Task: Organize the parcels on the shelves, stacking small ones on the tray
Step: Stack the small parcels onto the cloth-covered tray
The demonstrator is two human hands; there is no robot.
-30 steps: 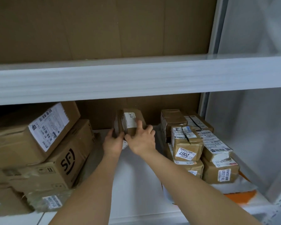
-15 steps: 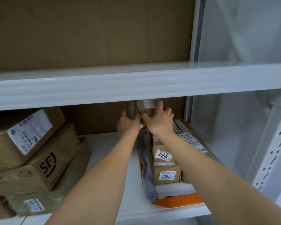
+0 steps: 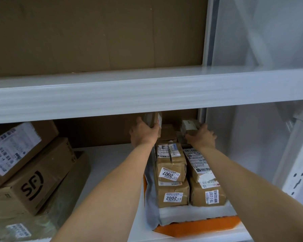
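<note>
My left hand (image 3: 143, 133) grips a small brown parcel (image 3: 153, 120) held on edge, high under the upper shelf and above the back of the stack. My right hand (image 3: 202, 137) grips another small brown parcel (image 3: 189, 126) with a white label, at the back right of the stack. Below them, several small labelled parcels, among them "2007" (image 3: 171, 169) and "2002" (image 3: 172, 194), are piled on an orange tray (image 3: 196, 224) lined with grey and white bags. The upper shelf edge hides the top of both held parcels.
Large brown boxes, one marked SF (image 3: 33, 179) and one with a big white label (image 3: 14, 149), are stacked at the left over a plastic-wrapped parcel (image 3: 23, 229). White shelf floor (image 3: 110, 163) lies between. The upper shelf (image 3: 147, 95) and a white upright (image 3: 301, 163) bound the space.
The hands were together on one parcel; they have since separated. The left keeps a parcel raised, the right has moved right with a second parcel over the stack's back.
</note>
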